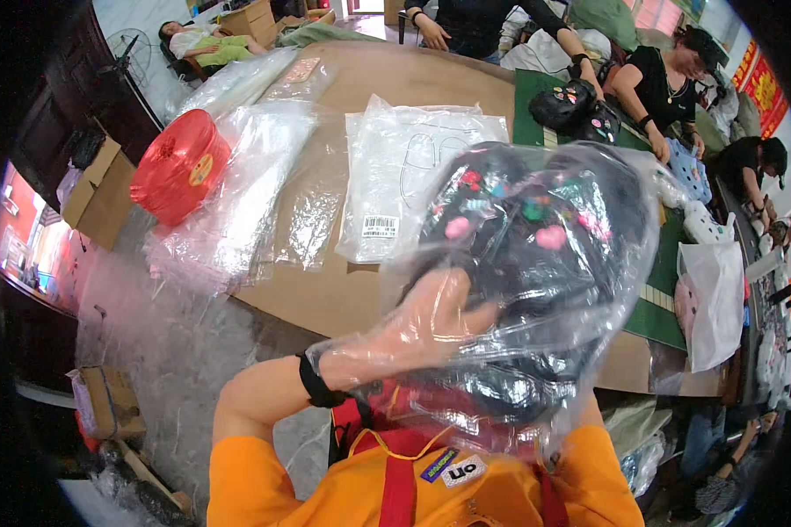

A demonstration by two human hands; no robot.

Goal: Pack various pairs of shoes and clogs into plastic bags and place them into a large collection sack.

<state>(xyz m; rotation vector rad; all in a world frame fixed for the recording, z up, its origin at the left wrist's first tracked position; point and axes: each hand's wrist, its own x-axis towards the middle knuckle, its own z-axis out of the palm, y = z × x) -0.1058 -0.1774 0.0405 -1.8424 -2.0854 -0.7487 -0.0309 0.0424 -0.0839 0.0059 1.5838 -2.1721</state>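
Through the clear plastic bag (634, 255), my left hand (439, 316) shows against the black charm-studded clogs (580, 255); I can't tell whether it grips. They lie ahead-right of it, toes pointing away; my right hand is hidden.

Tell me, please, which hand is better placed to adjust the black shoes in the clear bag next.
Probably the left hand: it appears to be inside the clear bag, by the black shoes. The right hand is hidden, apparently behind them, so its hold cannot be judged.
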